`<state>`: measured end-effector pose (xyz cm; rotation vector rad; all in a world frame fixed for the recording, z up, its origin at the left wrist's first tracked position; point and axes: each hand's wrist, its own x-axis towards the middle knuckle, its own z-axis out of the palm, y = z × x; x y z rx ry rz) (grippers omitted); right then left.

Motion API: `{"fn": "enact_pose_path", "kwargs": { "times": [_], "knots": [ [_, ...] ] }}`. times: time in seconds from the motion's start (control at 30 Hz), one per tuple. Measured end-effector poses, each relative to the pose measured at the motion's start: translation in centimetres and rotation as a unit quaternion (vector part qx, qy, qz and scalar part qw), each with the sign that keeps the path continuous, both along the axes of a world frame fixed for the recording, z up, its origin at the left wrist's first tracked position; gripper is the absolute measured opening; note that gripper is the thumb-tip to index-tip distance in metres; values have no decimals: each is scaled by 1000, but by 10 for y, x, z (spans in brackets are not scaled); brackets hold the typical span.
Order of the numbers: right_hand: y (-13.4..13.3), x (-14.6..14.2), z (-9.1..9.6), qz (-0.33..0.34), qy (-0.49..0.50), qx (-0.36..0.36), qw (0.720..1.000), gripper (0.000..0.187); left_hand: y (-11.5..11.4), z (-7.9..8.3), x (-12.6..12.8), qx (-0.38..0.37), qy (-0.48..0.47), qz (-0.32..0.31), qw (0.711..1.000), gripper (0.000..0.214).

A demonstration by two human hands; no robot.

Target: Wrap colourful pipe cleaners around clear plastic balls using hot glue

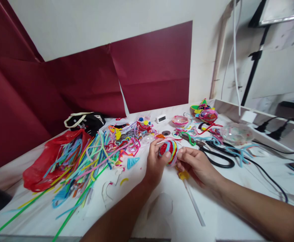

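Left fingers [165,158] clasp red-blue-yellow striped fuzzy ball [171,150]; right fingers [189,154] bunched, 3 o'clock edge, grip unclear; slack could unravel stripes.

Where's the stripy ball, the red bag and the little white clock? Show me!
Striped ball [172,148]: head view, on its coloured stripes.
Red bag [37,166]: head view, on its crinkled side.
White clock [161,118]: head view, on its dark display.

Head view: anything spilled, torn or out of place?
Yes. At left, the red bag lies open, pipe cleaners strewn in a tangle from it across the table. Behind, a pale gap splits the maroon backing; I can't tell if it's torn.
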<state>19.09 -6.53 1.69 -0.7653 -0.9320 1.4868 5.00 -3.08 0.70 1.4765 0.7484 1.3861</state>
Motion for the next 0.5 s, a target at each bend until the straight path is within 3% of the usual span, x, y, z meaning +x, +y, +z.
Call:
{"fn": "enact_pose_path", "kwargs": {
  "times": [0.2,0.5],
  "knots": [
    [1,0,2,13,3,-1,1000,23,4,1,-2,-63,-23,-20,998,42],
    [5,4,0,52,3,-8,999,26,0,9,-3,25,4,59,998,39]
  ]
}}
